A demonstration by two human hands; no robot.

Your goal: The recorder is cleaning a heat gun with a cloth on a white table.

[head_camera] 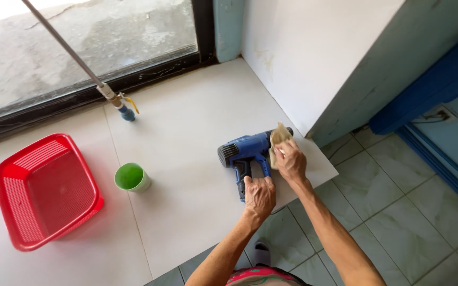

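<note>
A blue heat gun (245,150) with a black handle lies on its side on the white tiled ledge (186,132), nozzle toward the wall. My left hand (260,196) is closed around the gun's handle. My right hand (290,160) presses a small beige cloth (279,137) against the front part of the gun's body near the nozzle.
A green cup (131,177) stands left of the gun, and a red plastic basket (46,190) sits further left. A metal pipe with a blue end (116,100) slants down by the window. The ledge drops to a green tiled floor (398,222) on the right.
</note>
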